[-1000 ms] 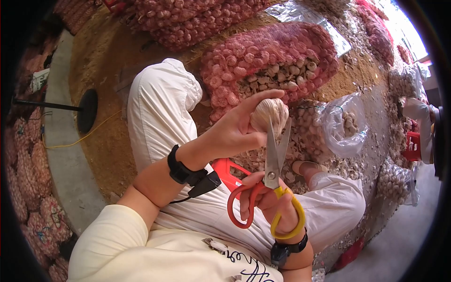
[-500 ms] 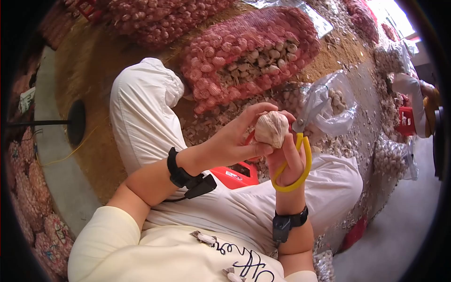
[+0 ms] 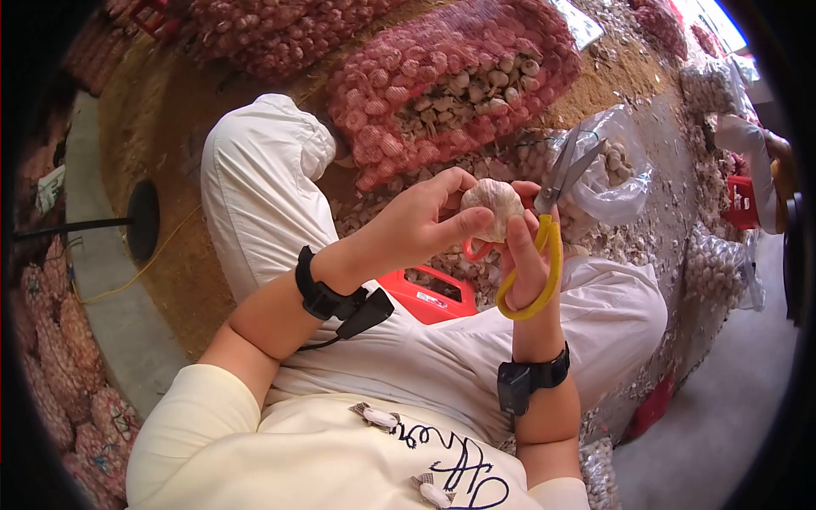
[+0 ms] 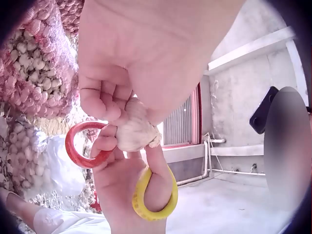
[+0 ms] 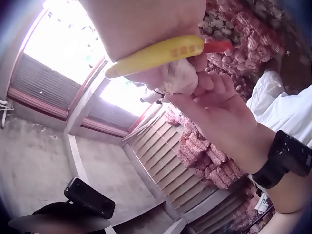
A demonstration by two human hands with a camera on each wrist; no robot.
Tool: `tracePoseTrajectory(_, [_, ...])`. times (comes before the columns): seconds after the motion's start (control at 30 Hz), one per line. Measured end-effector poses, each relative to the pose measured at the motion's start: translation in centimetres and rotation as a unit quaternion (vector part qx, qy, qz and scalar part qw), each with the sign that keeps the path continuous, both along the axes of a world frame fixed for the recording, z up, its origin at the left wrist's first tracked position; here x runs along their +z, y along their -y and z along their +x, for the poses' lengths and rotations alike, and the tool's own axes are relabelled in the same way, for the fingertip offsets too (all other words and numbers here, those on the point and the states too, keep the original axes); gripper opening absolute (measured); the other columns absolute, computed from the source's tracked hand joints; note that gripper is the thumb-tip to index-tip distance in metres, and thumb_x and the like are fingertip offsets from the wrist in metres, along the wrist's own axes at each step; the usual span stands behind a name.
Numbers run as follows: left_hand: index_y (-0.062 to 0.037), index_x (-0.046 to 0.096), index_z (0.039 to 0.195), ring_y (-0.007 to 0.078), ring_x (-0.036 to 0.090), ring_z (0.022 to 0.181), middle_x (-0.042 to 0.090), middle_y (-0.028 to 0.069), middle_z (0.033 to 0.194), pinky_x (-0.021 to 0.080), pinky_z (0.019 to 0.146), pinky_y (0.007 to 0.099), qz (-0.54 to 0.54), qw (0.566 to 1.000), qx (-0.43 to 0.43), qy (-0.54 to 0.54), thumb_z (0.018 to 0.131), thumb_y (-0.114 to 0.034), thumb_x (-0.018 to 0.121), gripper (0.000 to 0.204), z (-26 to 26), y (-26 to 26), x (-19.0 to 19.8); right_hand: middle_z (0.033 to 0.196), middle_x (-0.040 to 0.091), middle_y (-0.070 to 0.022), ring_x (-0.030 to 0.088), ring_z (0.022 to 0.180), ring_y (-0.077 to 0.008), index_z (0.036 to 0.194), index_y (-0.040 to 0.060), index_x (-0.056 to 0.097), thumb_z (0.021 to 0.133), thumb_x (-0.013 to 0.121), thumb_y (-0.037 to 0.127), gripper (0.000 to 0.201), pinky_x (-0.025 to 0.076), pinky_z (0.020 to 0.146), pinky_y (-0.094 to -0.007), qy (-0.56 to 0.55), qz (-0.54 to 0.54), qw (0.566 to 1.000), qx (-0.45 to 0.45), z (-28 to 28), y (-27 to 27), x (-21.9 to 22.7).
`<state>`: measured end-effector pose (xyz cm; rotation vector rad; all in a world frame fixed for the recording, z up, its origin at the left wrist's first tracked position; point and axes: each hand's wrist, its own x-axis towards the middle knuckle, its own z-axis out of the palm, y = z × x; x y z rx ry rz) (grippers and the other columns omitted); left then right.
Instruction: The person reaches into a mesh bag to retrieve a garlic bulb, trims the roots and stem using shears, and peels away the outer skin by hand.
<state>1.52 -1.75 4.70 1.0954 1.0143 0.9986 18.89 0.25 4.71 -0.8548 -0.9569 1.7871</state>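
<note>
Both hands on one garlic bulb, scissors looped on my right

My left hand (image 3: 425,223) pinches the garlic bulb (image 3: 494,209) between thumb and curled fingers, up in the air in front of my lap. My right hand (image 3: 529,263) meets it from the other side, thumb and fingertips touching the bulb too, while it carries the scissors (image 3: 550,197). The yellow loop (image 3: 553,270) goes round my right thumb, the red loop (image 4: 71,151) round fingers of the same hand; the blades stand apart in a V, pointing away from me. Between my white trouser legs (image 3: 269,183) is a red plastic object (image 3: 422,299). Farther out on the floor, a red mesh sack (image 3: 371,121) shows garlic at its opening; right of it sits a clear plastic bag (image 3: 625,204) with bulbs inside.
</note>
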Motion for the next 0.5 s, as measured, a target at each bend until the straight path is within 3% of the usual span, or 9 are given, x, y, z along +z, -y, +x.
tracePoseTrajectory(0.13, [0.004,0.047,0.112,0.0103,0.061,0.09,0.063,0.0111,0.101,0.051,0.074,0.0249,-0.036,0.999,-0.031,0.013,0.094,-0.036,0.062,0.046,-0.1,0.0,0.0,0.107,0.062,-0.0127,0.064,0.087,-0.018,0.128,-0.0011,0.04,0.094,0.058,0.017,0.042,0.054,0.063,-0.0267,0.008,-0.006,1.0,-0.001,0.3,-0.4,-0.4])
tracePoseTrajectory(0.23, [-0.0003,0.047,0.119,0.0119,0.061,0.084,0.061,0.0091,0.1,0.051,0.071,0.0266,-0.025,0.998,-0.004,0.05,0.092,-0.035,0.064,0.047,0.3,0.1,-0.2,0.107,0.062,-0.0134,0.065,0.087,-0.0185,0.127,-0.0011,0.039,0.095,0.056,0.017,0.041,0.055,0.063,-0.0276,0.003,0.0,1.0,0.004,0.4,-0.5,-0.3])
tracePoseTrajectory(0.27, [-0.0049,0.05,0.122,0.0118,0.059,0.083,0.06,0.0057,0.1,0.049,0.073,0.0259,0.068,0.993,0.036,-0.088,0.089,-0.03,0.067,0.045,0.2,0.0,0.3,0.107,0.062,-0.0135,0.065,0.087,-0.0185,0.127,-0.0009,0.04,0.095,0.056,0.017,0.04,0.055,0.063,-0.0276,-0.013,-0.014,1.0,-0.005,0.2,-0.4,0.1])
tracePoseTrajectory(0.3, [-0.0095,0.053,0.125,0.0117,0.057,0.083,0.059,0.0023,0.101,0.048,0.075,0.0252,0.16,0.959,0.074,-0.223,0.087,-0.025,0.071,0.045,0.2,0.0,0.7,0.108,0.062,-0.0136,0.065,0.088,-0.0185,0.127,-0.0008,0.04,0.095,0.055,0.017,0.039,0.055,0.062,-0.0275,-0.03,-0.029,0.999,-0.015,0.1,-0.4,0.3])
tracePoseTrajectory(0.33, [-0.0095,0.053,0.125,0.0117,0.057,0.083,0.059,0.0023,0.101,0.048,0.075,0.0252,0.16,0.959,0.073,-0.222,0.087,-0.025,0.071,0.045,0.1,-0.3,0.7,0.108,0.062,-0.0136,0.065,0.088,-0.0185,0.127,-0.0008,0.04,0.095,0.055,0.017,0.039,0.055,0.062,-0.0275,-0.03,-0.03,0.999,-0.016,0.2,-0.4,0.2])
tracePoseTrajectory(0.4, [-0.0155,0.065,0.113,0.0203,0.059,0.088,0.06,0.0025,0.099,0.049,0.078,0.0314,0.414,0.831,0.138,-0.344,0.078,-0.018,0.075,0.037,-0.1,-1.0,0.8,0.108,0.062,-0.0138,0.065,0.087,-0.0183,0.128,-0.0015,0.039,0.096,0.055,0.018,0.041,0.055,0.062,-0.0272,-0.029,-0.035,0.999,-0.012,0.3,-0.4,-0.2])
tracePoseTrajectory(0.5, [-0.0159,0.071,0.102,0.0234,0.058,0.093,0.06,0.0027,0.1,0.049,0.08,0.0341,0.478,0.801,0.102,-0.345,0.073,-0.013,0.076,0.029,0.0,-1.1,1.1,0.107,0.062,-0.0134,0.065,0.087,-0.0178,0.13,-0.0025,0.037,0.096,0.056,0.018,0.044,0.055,0.063,-0.0266,-0.033,-0.02,0.999,0.017,0.5,-0.6,-0.5])
